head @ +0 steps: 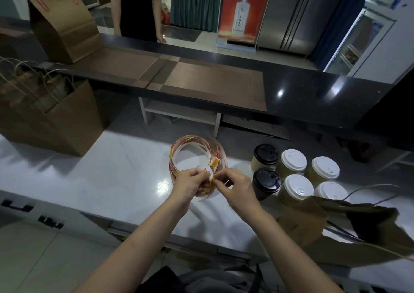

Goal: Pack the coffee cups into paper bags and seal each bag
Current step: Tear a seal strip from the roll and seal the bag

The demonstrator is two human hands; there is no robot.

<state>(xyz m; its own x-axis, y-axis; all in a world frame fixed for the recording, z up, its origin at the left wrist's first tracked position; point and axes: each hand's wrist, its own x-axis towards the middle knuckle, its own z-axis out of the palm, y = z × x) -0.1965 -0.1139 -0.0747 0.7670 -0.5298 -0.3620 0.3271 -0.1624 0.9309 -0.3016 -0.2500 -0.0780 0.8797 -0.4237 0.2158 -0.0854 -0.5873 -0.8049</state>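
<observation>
A loose coil of red and yellow sticker tape [197,152] lies on the white counter [116,180]. My left hand [188,184] and my right hand [235,186] both pinch the tape's free end at the near side of the coil. Several lidded coffee cups stand to the right: two with black lids [266,179] and several with white lids [299,186]. A flat brown paper bag [358,223] with string handles lies at the right, in front of the cups.
A brown bag [51,116] holding more handled bags stands at the left. A folded-over bag with red stickers [65,26] stands on the raised dark counter [302,93], which bears brown mats. A person [136,8] stands behind it.
</observation>
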